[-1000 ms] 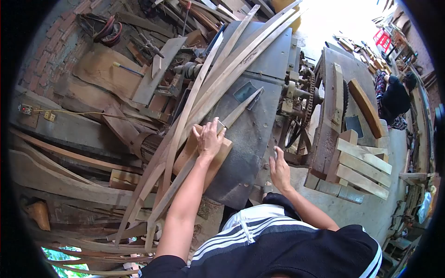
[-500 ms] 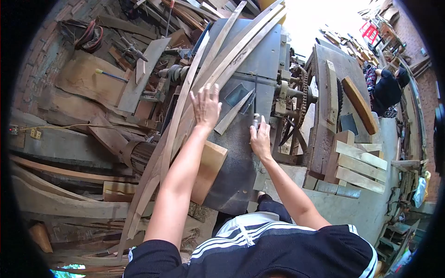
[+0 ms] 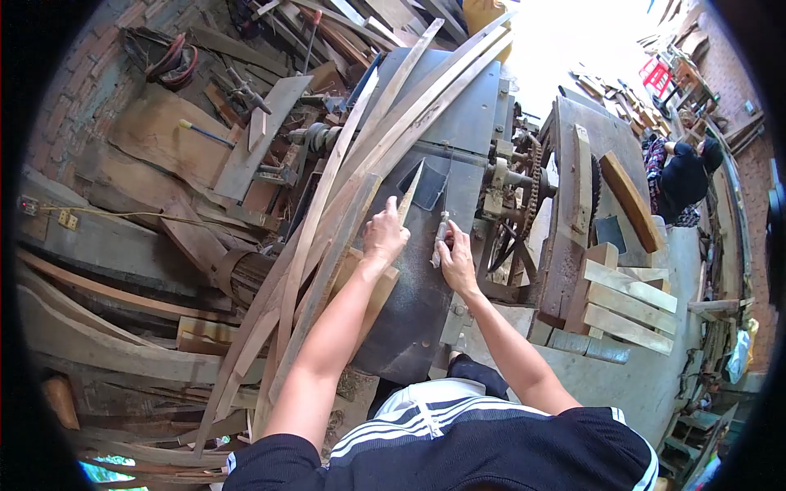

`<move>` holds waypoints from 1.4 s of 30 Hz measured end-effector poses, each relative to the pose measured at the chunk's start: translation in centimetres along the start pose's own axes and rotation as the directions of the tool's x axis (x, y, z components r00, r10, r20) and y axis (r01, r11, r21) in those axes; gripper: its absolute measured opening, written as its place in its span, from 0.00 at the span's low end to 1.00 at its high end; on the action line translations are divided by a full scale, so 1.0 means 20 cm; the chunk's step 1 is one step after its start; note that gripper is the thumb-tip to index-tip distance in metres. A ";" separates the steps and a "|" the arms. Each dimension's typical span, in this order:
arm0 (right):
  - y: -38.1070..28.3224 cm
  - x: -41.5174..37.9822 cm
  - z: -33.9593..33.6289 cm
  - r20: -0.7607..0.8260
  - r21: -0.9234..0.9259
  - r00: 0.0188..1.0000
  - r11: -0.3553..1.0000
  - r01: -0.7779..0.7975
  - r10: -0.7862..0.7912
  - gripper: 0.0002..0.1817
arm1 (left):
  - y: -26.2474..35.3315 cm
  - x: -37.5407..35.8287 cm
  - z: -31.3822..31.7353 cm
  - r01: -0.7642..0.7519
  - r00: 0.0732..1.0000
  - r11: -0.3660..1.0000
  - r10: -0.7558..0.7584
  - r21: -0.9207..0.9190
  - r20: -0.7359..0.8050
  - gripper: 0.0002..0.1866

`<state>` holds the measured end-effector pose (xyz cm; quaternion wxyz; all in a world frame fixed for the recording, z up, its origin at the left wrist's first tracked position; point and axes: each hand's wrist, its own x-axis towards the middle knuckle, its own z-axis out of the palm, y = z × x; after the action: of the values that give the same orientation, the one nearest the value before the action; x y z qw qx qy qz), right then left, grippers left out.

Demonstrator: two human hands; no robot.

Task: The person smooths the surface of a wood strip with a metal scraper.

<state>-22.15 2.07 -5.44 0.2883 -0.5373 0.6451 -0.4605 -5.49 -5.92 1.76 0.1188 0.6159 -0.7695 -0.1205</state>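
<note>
My left hand (image 3: pixel 386 236) is closed around the lower end of a pointed wooden wedge (image 3: pixel 413 195), over a dark metal machine table (image 3: pixel 405 315). The wedge's tip points away from me and overlaps a small dark rectangular plate (image 3: pixel 431 188). In my right hand (image 3: pixel 458 260) is a slim tool with a pale handle (image 3: pixel 440 241); its thin dark end points away from me along the table. A wooden block (image 3: pixel 378 299) sits below my left wrist, partly hidden by the forearm.
Long curved wooden strips (image 3: pixel 393 135) lie along the table's left side. To the right are a chain drive (image 3: pixel 536 176) and a second bench (image 3: pixel 565 254) with timber on it. A person (image 3: pixel 686 172) is farther right. Boards and offcuts crowd the left floor.
My left hand has gone from open beside the strips to gripping the wedge, which now points more directly away. My right hand has drawn the slim tool slightly toward me.
</note>
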 end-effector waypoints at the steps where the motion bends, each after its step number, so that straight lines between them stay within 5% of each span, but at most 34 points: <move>1: -0.02 -0.01 -0.02 0.025 0.073 0.999 0.996 -0.047 0.045 0.32 | 0.01 -0.01 -0.03 0.124 0.992 0.970 -0.125 -0.211 0.007 0.33; 2: -0.05 -0.01 -0.04 0.014 0.019 0.996 0.996 -0.091 0.091 0.34 | 0.00 -0.04 -0.05 0.127 0.988 0.926 -0.151 -0.355 -0.040 0.30; 3: -0.03 -0.02 -0.03 -0.089 -0.199 0.995 0.980 0.019 -0.038 0.38 | -0.02 -0.08 -0.07 0.129 0.987 0.930 -0.156 -0.345 -0.049 0.30; 7: -0.32 -0.05 -0.24 -0.061 -0.335 0.937 0.891 0.305 -0.344 0.43 | 0.00 -0.38 -0.19 -0.025 0.995 0.815 -0.034 -0.579 -0.091 0.22; 9: -0.38 -0.06 -0.33 0.339 -0.582 0.761 0.513 0.632 -0.553 0.42 | 0.07 -0.56 -0.32 -0.036 0.951 0.740 0.231 -0.672 0.204 0.21; 11: -0.31 -0.07 -0.31 0.412 -0.469 0.721 0.549 0.692 -0.557 0.36 | 0.10 -0.72 -0.37 0.014 0.966 0.723 0.167 -0.691 0.195 0.20; 13: -0.27 -0.15 -0.33 0.617 -0.421 0.758 0.726 0.544 -0.210 0.20 | 0.09 -0.85 -0.40 0.058 0.980 0.702 0.097 -0.710 0.176 0.19; 15: -0.23 -0.27 -0.35 0.489 -0.513 0.868 0.777 0.364 -0.084 0.16 | 0.03 -0.99 -0.44 0.080 0.986 0.880 -0.140 -0.468 -0.095 0.18; 17: -0.13 -0.40 -0.35 0.383 -0.392 0.915 0.875 0.285 -0.126 0.21 | -0.08 -1.15 -0.44 0.006 0.915 0.978 -0.089 -0.207 -0.394 0.19; 22: -0.10 -0.58 -0.32 0.480 -0.179 0.868 0.956 0.234 -0.123 0.33 | -0.25 -1.60 -0.40 0.322 0.863 0.947 -0.286 0.016 -0.417 0.26; 27: -0.07 -0.59 -0.29 0.617 0.067 0.731 0.945 0.319 -0.290 0.32 | -0.43 -1.97 -0.26 0.612 0.763 0.780 -0.540 0.130 -0.356 0.41; 37: -0.03 -0.67 -0.41 0.502 -0.049 0.814 0.931 0.363 -0.291 0.25 | -0.74 -1.94 -0.28 0.520 0.842 0.801 -0.424 0.295 -0.333 0.38; 39: 0.00 -0.68 -0.41 0.495 -0.073 0.848 0.963 0.260 -0.191 0.27 | -0.75 -1.93 -0.33 0.513 0.851 0.836 -0.466 0.192 -0.243 0.35; 42: -0.01 -0.73 -0.36 0.424 -0.181 0.896 0.957 0.227 -0.132 0.26 | -0.86 -2.03 -0.33 0.283 0.934 0.958 -0.263 0.052 -0.243 0.32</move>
<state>-24.51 18.11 -4.08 0.3094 -0.7081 0.5663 -0.2867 21.17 29.77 0.95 0.1638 0.7311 -0.6617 -0.0293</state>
